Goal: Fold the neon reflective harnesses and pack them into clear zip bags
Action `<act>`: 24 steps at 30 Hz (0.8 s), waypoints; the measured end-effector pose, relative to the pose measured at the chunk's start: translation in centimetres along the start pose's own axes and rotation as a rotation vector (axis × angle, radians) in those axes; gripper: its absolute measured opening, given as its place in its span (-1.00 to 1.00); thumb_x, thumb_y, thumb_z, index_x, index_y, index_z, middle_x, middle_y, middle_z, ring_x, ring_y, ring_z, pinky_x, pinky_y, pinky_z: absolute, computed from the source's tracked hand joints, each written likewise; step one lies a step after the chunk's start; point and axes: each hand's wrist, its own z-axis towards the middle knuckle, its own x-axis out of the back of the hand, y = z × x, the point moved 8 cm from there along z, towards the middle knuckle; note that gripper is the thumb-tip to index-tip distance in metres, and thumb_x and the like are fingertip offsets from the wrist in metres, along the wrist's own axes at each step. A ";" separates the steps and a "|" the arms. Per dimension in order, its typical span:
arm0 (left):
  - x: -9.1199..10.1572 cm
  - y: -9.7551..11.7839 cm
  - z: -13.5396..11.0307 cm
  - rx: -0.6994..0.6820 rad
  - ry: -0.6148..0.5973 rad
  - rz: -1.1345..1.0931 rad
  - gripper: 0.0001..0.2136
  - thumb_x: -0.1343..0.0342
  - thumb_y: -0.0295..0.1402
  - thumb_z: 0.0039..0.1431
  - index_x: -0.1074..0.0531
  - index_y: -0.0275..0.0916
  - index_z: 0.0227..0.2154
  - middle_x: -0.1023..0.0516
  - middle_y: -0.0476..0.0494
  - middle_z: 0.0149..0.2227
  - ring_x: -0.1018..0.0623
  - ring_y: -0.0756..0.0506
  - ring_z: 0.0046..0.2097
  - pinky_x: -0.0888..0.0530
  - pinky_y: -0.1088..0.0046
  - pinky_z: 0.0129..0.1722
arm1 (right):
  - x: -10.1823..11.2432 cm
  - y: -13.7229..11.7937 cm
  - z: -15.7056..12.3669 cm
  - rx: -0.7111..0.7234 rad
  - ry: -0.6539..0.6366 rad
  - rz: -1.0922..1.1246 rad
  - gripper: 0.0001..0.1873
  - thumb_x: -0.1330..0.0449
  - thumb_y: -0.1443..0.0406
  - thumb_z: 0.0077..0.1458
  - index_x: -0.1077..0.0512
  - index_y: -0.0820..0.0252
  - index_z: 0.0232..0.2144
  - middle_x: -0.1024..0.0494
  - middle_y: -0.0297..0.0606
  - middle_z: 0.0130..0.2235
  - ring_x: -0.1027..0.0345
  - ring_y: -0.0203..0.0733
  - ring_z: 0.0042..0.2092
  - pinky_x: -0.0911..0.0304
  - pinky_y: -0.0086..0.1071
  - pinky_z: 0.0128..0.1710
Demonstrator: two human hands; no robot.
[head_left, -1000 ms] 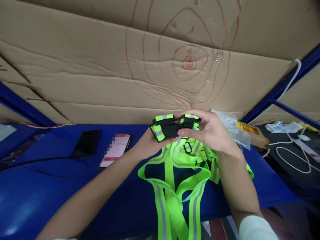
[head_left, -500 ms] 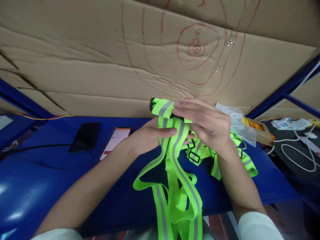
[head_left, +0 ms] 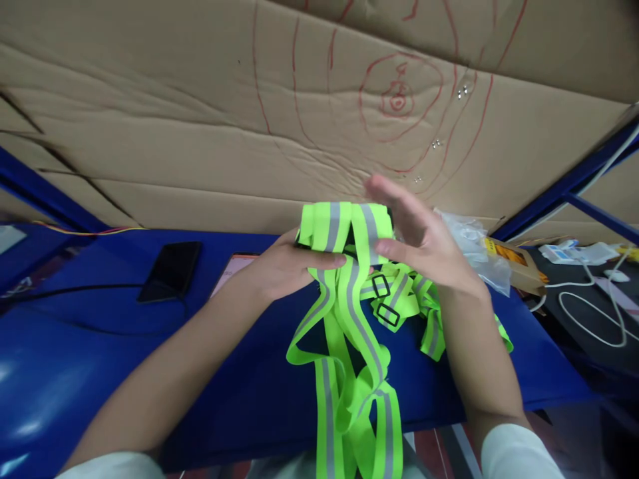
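A neon-green reflective strap harness point(head_left: 355, 306) with grey stripes is partly folded at its top, and its loose loops hang below over the table's front edge. My left hand point(head_left: 294, 266) grips the folded part from the left, thumb across the front and fingers behind. At the right side of the fold, my right hand point(head_left: 422, 233) is open, fingers stretched up and apart, somewhat blurred, with the thumb tip at the strap. More green reflective straps point(head_left: 399, 299) with black buckles lie on the table behind and under my right forearm.
On the blue table point(head_left: 239, 379) lie a black phone point(head_left: 170, 271) with a cable and a lit phone point(head_left: 232, 269) partly behind my left arm. Back right are a clear plastic bag point(head_left: 474, 246) and an open cardboard box point(head_left: 516, 263). A cardboard wall point(head_left: 200, 146) stands behind.
My right hand has opened and lifted off the fold, its fingers swinging upward. The folded top of the straps has turned, showing two striped bands in front. My left hand keeps its hold.
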 end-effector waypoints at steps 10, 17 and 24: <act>0.4 -1.4 1.0 0.009 0.051 -0.116 -0.53 -0.41 -0.50 -0.03 -0.61 -0.18 0.01 -0.73 -0.15 -0.05 -0.63 -0.36 0.14 -0.60 0.07 0.15 | -1.8 2.7 0.6 -0.084 0.050 -0.134 -0.60 -0.38 0.06 0.18 -0.53 0.05 0.00 -0.63 -0.33 0.03 -0.49 -0.10 0.08 -0.40 -0.33 0.16; 0.4 -2.2 0.9 0.006 0.041 -0.102 -0.48 -0.53 -0.27 -0.09 -0.62 -0.15 0.00 -0.73 -0.11 -0.07 -0.67 -0.27 0.07 -0.62 0.32 0.04 | -1.2 -0.7 -0.3 0.246 0.104 -0.305 -0.58 -0.31 0.21 0.27 -0.47 -0.03 0.17 -0.57 -0.36 0.18 -0.43 -0.11 0.26 -0.30 -0.21 0.35; -0.6 -1.1 0.3 0.011 -0.007 0.291 -0.63 -0.48 -0.27 0.04 -0.64 -0.23 -0.09 -0.71 -0.18 -0.05 -0.66 -0.29 0.04 -0.59 0.23 0.05 | -0.4 -4.1 -1.8 0.295 0.346 -0.412 -0.59 -0.28 0.20 0.29 -0.46 -0.09 0.17 -0.57 -0.34 0.16 -0.45 0.03 0.24 -0.43 -0.12 0.27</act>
